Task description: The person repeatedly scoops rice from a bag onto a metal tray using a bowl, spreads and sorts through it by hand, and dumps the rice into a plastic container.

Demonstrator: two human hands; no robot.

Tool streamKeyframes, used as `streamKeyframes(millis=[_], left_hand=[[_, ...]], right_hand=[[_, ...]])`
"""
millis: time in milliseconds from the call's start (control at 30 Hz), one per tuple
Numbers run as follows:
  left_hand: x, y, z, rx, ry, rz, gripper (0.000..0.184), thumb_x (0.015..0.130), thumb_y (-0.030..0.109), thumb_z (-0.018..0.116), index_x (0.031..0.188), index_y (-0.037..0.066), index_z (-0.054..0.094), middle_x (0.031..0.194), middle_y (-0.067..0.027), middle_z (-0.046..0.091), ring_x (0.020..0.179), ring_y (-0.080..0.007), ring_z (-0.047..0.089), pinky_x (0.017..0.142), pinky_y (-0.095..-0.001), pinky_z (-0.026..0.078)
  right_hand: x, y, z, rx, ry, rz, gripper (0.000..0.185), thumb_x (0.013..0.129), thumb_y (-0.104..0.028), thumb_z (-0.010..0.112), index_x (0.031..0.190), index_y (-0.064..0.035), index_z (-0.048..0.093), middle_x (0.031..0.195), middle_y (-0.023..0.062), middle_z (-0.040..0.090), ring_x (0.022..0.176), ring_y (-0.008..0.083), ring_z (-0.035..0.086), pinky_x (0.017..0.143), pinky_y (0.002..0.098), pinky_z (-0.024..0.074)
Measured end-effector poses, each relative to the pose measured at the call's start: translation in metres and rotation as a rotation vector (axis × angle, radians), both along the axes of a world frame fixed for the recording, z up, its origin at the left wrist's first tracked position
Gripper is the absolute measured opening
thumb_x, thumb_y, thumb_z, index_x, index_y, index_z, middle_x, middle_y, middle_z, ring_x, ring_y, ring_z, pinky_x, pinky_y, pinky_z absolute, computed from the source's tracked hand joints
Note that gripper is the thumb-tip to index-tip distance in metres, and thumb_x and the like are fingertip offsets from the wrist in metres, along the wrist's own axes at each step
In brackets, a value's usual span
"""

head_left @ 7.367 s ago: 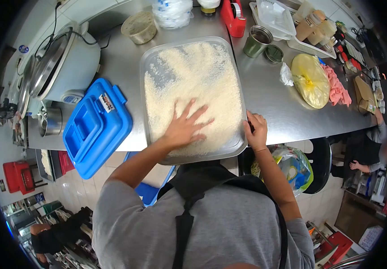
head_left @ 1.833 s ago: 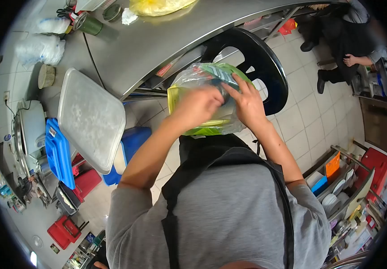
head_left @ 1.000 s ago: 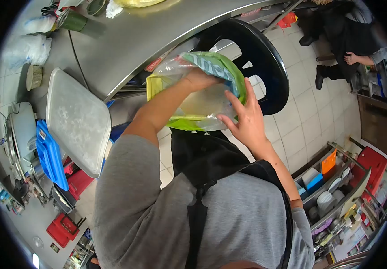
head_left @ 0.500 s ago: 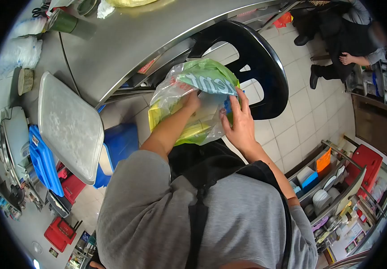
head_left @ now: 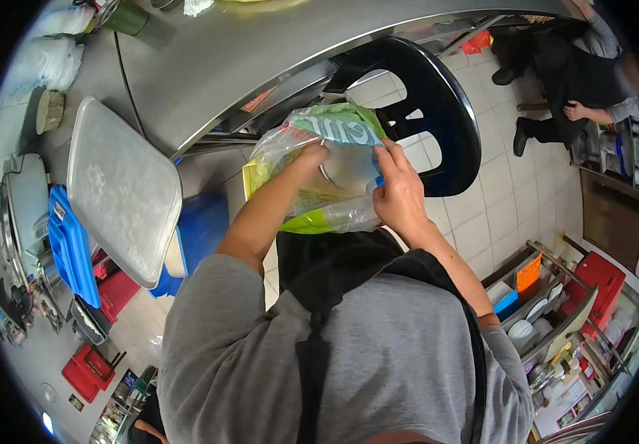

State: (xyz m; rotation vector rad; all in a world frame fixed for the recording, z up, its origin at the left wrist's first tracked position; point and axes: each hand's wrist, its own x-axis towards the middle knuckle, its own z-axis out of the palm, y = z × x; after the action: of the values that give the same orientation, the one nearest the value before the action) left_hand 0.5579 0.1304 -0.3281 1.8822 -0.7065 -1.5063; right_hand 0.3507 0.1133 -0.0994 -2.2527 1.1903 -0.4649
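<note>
While the printed plastic bag point(head_left: 327, 198) stands open before the apron point(head_left: 327, 266), it looks soft and slippery, best held by the rim point(head_left: 364, 143) | right hand point(head_left: 401, 189) pinches that rim; left hand point(head_left: 310, 157) is inside, grip unclear | black chair point(head_left: 456, 126) close by | steel table point(head_left: 260, 63) beyond | tiled floor point(head_left: 493, 163), co-worker point(head_left: 593, 81) well apart

A clear plastic bag point(head_left: 342, 132) printed green and yellow is gaping open beside the black chair point(head_left: 447, 115), a thin curved edge point(head_left: 328, 175) showing inside.

2 hands point(head_left: 401, 194) at open plastic bag point(head_left: 345, 127) (green-printed), black chair point(head_left: 458, 144), metal counter point(head_left: 216, 63)
</note>
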Motion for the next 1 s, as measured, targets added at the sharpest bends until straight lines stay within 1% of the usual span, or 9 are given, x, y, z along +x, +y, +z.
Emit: streamKeyframes(millis=[200, 300, 367, 400, 467, 500, 600, 800, 1000], left_hand=[[0.024, 0.021, 0.032, 0.027, 0.118, 0.084, 0.075, 0.069, -0.005, 0.049, 0.144, 0.007, 0.047, 0.128, -0.0165, 0.061, 0.116, -0.0307, 0.061, 0.091, -0.0414, 0.053], [0.033, 0.036, 0.074, -0.030, 0.192, 0.083, 0.081, 0.069, -0.008, 0.045, 0.147, 0.011, 0.044, 0.132, -0.0173, 0.058, 0.122, -0.0330, 0.058, 0.091, -0.0444, 0.055], [0.032, 0.046, 0.104, -0.002, 0.277, 0.200, 0.077, 0.068, -0.006, 0.046, 0.143, 0.009, 0.047, 0.121, -0.0151, 0.063, 0.100, -0.0285, 0.067, 0.066, -0.0397, 0.061], [0.033, 0.053, 0.105, -0.003, 0.275, 0.201, 0.077, 0.068, -0.006, 0.046, 0.143, 0.009, 0.047, 0.121, -0.0151, 0.063, 0.100, -0.0285, 0.067, 0.066, -0.0397, 0.061], [0.038, 0.065, 0.104, 0.079, 0.351, 0.270, 0.078, 0.069, -0.005, 0.045, 0.146, 0.010, 0.042, 0.122, -0.0152, 0.062, 0.099, -0.0299, 0.067, 0.067, -0.0454, 0.062], [0.038, 0.070, 0.113, 0.076, 0.350, 0.270, 0.078, 0.069, -0.005, 0.045, 0.146, 0.010, 0.042, 0.122, -0.0152, 0.062, 0.099, -0.0299, 0.067, 0.067, -0.0454, 0.062], [0.038, 0.082, 0.133, 0.072, 0.377, 0.265, 0.078, 0.071, -0.005, 0.044, 0.147, 0.010, 0.039, 0.126, -0.0157, 0.059, 0.099, -0.0332, 0.067, 0.067, -0.0518, 0.062], [0.036, 0.097, 0.163, 0.116, 0.378, 0.329, 0.079, 0.072, -0.007, 0.042, 0.149, 0.011, 0.037, 0.130, -0.0174, 0.055, 0.105, -0.0376, 0.065, 0.065, -0.0546, 0.062], [0.043, 0.115, 0.178, 0.071, 0.363, 0.420, 0.079, 0.071, -0.006, 0.045, 0.148, 0.008, 0.036, 0.129, -0.0190, 0.055, 0.110, -0.0390, 0.061, 0.074, -0.0556, 0.062]], right_hand=[[0.009, 0.002, 0.018, 0.027, 0.075, 0.066, 0.058, 0.066, 0.007, 0.064, 0.123, 0.0015, 0.056, 0.133, 0.0190, 0.052, 0.114, 0.0393, 0.057, 0.096, 0.0474, 0.0475], [0.012, 0.010, 0.035, -0.361, 0.220, 0.120, 0.052, 0.071, -0.004, 0.070, 0.122, -0.0006, 0.058, 0.132, 0.0182, 0.053, 0.116, 0.0346, 0.057, 0.108, 0.0507, 0.0379], [0.010, 0.023, 0.033, -0.233, 0.208, 0.415, 0.050, 0.072, -0.014, 0.074, 0.119, -0.0030, 0.061, 0.125, 0.0149, 0.058, 0.116, 0.0301, 0.057, 0.113, 0.0515, 0.0312], [0.009, 0.030, 0.030, -0.186, 0.202, 0.513, 0.050, 0.072, -0.018, 0.075, 0.118, -0.0038, 0.062, 0.123, 0.0137, 0.060, 0.115, 0.0285, 0.057, 0.114, 0.0518, 0.0290], [0.010, 0.049, 0.011, -0.062, 0.343, 0.711, 0.046, 0.073, -0.018, 0.073, 0.117, -0.0050, 0.063, 0.115, 0.0097, 0.065, 0.119, 0.0275, 0.056, 0.112, 0.0511, 0.0326], [0.013, 0.057, -0.001, -0.241, 0.359, 0.670, 0.025, 0.076, -0.015, 0.066, 0.100, -0.0084, 0.067, 0.098, 0.0043, 0.067, 0.110, 0.0243, 0.059, 0.110, 0.0472, 0.0348], [0.009, 0.059, -0.001, -0.155, 0.334, 0.740, 0.010, 0.078, -0.013, 0.061, 0.087, -0.0113, 0.066, 0.089, 0.0006, 0.066, 0.099, 0.0213, 0.060, 0.106, 0.0425, 0.0383], [0.008, 0.063, 0.011, -0.335, 0.196, 0.796, 0.004, 0.077, -0.015, 0.062, 0.078, -0.0169, 0.065, 0.081, -0.0027, 0.061, 0.092, 0.0180, 0.058, 0.095, 0.0351, 0.0415], [0.006, 0.067, 0.015, -0.311, 0.181, 0.810, 0.004, 0.077, -0.016, 0.061, 0.078, -0.0168, 0.065, 0.081, -0.0032, 0.059, 0.092, 0.0176, 0.058, 0.092, 0.0339, 0.0418]])
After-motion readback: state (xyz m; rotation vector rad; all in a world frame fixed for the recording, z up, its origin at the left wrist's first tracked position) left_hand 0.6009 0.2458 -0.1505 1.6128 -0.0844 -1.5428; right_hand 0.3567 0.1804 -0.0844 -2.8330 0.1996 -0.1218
